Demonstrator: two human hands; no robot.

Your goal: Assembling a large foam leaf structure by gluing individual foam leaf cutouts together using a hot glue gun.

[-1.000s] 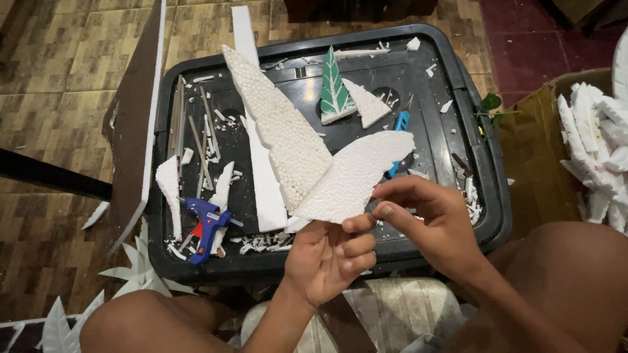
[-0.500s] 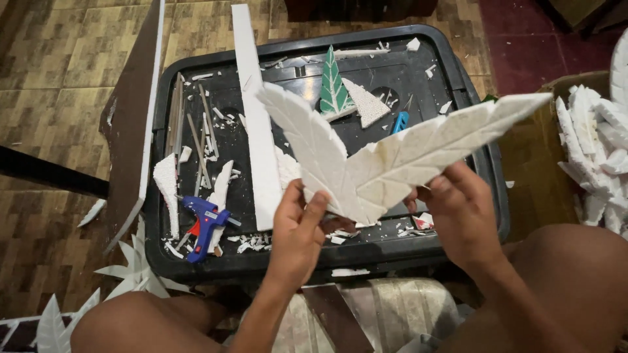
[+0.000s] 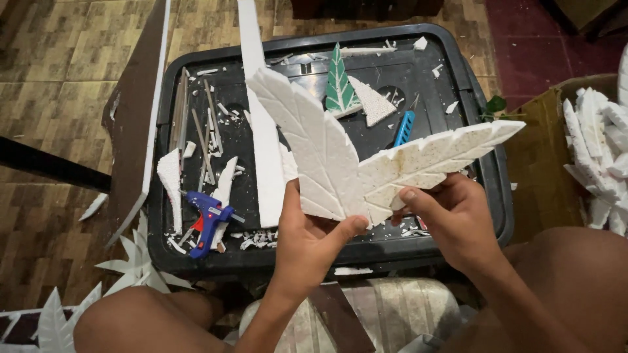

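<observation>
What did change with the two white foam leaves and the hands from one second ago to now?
Both hands, left hand and right hand, turned the joined foam leaves from their plain side to the carved side, spread as a V. The grip stayed. The blue glue gun and black bin lid did not move.

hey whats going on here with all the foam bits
A person sits over a black plastic lid used as a work surface, holding two white foam leaf shapes together in a V. The left hand grips the left foam leaf at its base, and the right hand holds the right foam leaf. On the lid lie a blue glue gun, a long white foam strip, a green-painted foam leaf, a blue cutter and foam scraps. More cut foam pieces fill a cardboard box on the right.
</observation>
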